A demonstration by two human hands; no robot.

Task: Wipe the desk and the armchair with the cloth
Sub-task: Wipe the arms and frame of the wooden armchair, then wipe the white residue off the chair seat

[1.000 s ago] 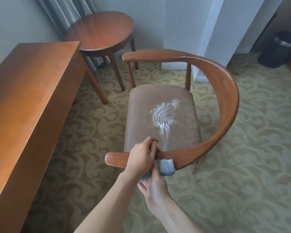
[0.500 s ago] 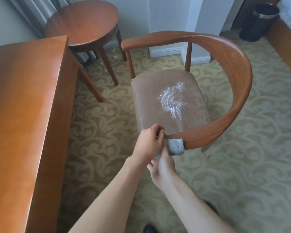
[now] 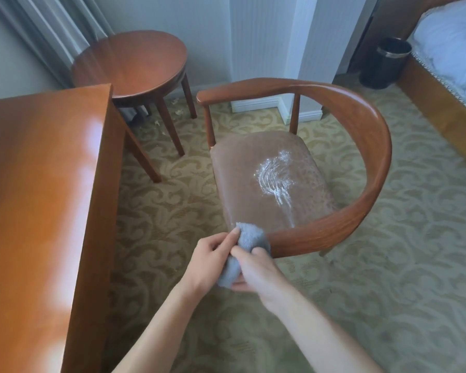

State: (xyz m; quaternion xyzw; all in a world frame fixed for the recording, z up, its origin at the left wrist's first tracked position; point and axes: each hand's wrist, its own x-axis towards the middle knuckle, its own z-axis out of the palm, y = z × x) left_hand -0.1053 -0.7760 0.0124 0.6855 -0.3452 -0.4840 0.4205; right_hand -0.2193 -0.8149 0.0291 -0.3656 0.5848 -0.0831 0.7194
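Both hands hold a bunched grey fluffy cloth (image 3: 249,244) at the near end of the curved wooden armrest of the brown-seated wooden armchair (image 3: 371,168). The left hand (image 3: 207,262) grips the cloth from the left, its thumb pressed along the upper fold and its fingers curled shut around the lower part. The right hand (image 3: 256,270) closes over the cloth from the right, fingers wrapped onto the top of the bundle, with a fingertip showing under its lower edge. The upper lobe of the cloth bulges out above both hands and touches the tip of the armrest; the lower end hangs between the palms. A smeared patch of white powder (image 3: 273,176) lies on the leather seat, well apart from the cloth. The glossy orange-brown wooden desk (image 3: 43,184) stands to the left, apart from the hands.
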